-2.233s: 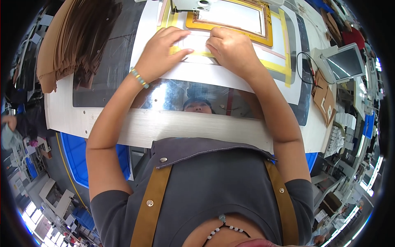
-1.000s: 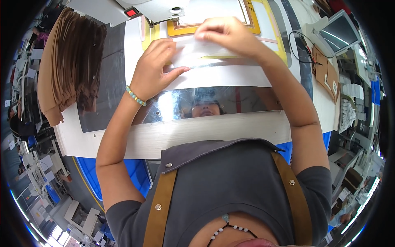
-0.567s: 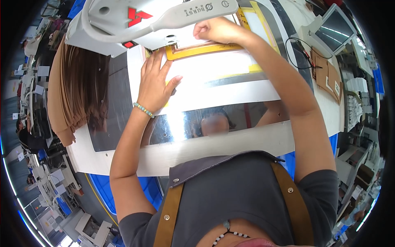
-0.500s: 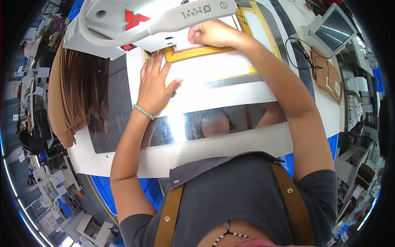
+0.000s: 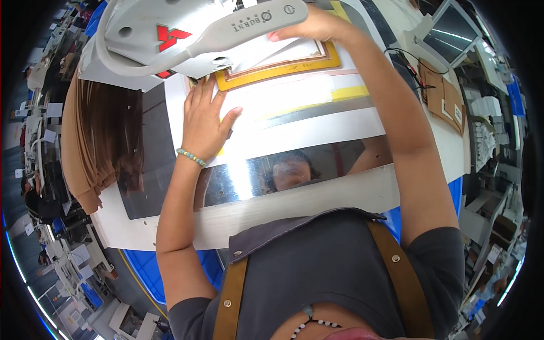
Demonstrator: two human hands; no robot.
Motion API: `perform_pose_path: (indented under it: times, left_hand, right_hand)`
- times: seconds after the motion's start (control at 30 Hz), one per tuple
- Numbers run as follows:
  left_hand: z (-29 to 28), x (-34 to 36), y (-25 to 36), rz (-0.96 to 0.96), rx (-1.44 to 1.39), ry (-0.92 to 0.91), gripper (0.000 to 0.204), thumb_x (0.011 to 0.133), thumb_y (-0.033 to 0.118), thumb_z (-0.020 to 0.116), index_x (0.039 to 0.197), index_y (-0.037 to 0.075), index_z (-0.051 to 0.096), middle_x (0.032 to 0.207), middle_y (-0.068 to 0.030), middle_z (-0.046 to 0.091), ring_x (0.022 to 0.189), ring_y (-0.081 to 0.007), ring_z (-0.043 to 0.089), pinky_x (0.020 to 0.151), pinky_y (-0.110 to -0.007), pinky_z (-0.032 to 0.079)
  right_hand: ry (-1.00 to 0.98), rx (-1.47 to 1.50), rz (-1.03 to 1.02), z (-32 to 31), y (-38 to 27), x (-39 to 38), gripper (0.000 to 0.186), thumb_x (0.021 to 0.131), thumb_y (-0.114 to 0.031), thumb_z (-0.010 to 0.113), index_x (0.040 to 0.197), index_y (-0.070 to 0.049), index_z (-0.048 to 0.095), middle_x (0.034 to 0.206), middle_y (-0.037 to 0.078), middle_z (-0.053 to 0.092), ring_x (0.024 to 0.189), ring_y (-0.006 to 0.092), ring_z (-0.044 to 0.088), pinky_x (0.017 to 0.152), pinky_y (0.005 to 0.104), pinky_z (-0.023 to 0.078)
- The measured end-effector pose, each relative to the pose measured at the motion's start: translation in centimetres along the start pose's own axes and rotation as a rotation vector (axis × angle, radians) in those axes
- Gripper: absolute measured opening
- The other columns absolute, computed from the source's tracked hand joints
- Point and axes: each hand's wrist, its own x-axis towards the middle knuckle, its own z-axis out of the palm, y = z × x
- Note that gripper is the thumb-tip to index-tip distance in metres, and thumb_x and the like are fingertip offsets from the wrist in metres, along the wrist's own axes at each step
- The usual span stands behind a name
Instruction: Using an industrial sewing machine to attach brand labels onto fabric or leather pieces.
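My left hand (image 5: pixel 203 116) lies flat with fingers apart on a white sheet (image 5: pixel 192 139), its fingertips by the near left corner of a yellow frame (image 5: pixel 283 75). The frame has a brown inner edge and lies under the white machine head (image 5: pixel 136 39). At the frame's far right side is my right hand (image 5: pixel 320 25); the machine's long grey arm (image 5: pixel 249 25) hides most of its fingers. One fingertip shows below that arm, close to a white piece (image 5: pixel 263 54) slanting inside the frame. Whether the hand grips this piece is hidden.
A shiny metal plate (image 5: pixel 300 173) covers the table near me. Brown layered pieces (image 5: pixel 85 141) hang together at the left. A screen (image 5: pixel 450 34), a black cable (image 5: pixel 405 50) and brown card pieces (image 5: pixel 442 102) sit at the right. Blue bins (image 5: pixel 141 272) stand below the table edge.
My right hand has moved up and to the right, partly behind the grey arm. A slanting white piece now shows inside the frame. My left hand stays flat beside the frame.
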Motion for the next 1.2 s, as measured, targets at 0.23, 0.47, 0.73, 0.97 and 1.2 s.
perform_pose_path:
  times: [0.23,0.47,0.73,0.97,1.2]
  left_hand:
    - [0.3,-0.2,-0.2,-0.01,0.04,0.006,0.069,0.106,0.054,0.055,0.15,0.001,0.06,0.166,-0.0246,0.042,0.158,-0.0418,0.03,0.13,-0.054,0.019]
    - [0.2,-0.2,0.1,-0.013,0.037,-0.009,0.062,0.105,0.044,0.056,0.149,0.0,0.059,0.168,-0.0242,0.04,0.161,-0.0407,0.027,0.13,-0.053,0.02]
    - [0.5,-0.2,0.0,-0.003,0.05,0.007,0.064,0.106,0.048,0.055,0.15,0.001,0.06,0.167,-0.0244,0.041,0.159,-0.0408,0.03,0.13,-0.053,0.02]
    - [0.6,-0.2,-0.1,-0.006,0.056,0.037,0.065,0.107,0.052,0.055,0.149,0.003,0.062,0.166,-0.0244,0.043,0.158,-0.0408,0.031,0.13,-0.053,0.02]
    - [0.8,-0.4,-0.2,-0.017,0.058,0.057,0.064,0.107,0.051,0.055,0.149,0.003,0.062,0.165,-0.0236,0.043,0.158,-0.0396,0.032,0.13,-0.053,0.02]
  right_hand:
    - [-0.269,-0.388,0.084,-3.8,1.8,-2.5,0.006,0.085,-0.004,0.077,0.09,-0.003,0.08,0.079,0.005,0.075,0.072,0.0119,0.068,0.068,0.0293,0.052]
    - [-0.252,-0.446,0.116,-3.2,0.7,-3.7,0.004,0.085,-0.002,0.075,0.087,-0.003,0.077,0.072,0.005,0.073,0.067,0.0113,0.067,0.065,0.0299,0.05]
    - [-0.309,-0.665,0.214,-2.1,0.2,-3.2,0.007,0.086,0.0,0.069,0.088,-0.004,0.075,0.099,0.008,0.07,0.092,0.0214,0.068,0.081,0.0354,0.053]
    - [-0.047,-0.862,0.25,-1.1,1.1,-3.0,0.01,0.084,0.004,0.065,0.086,-0.002,0.073,0.11,0.01,0.064,0.099,0.026,0.066,0.088,0.0393,0.052]
    - [-0.439,-0.715,0.201,-2.6,-0.5,-3.0,0.014,0.081,0.009,0.06,0.078,-0.001,0.068,0.104,0.014,0.061,0.093,0.0315,0.064,0.083,0.0406,0.051]
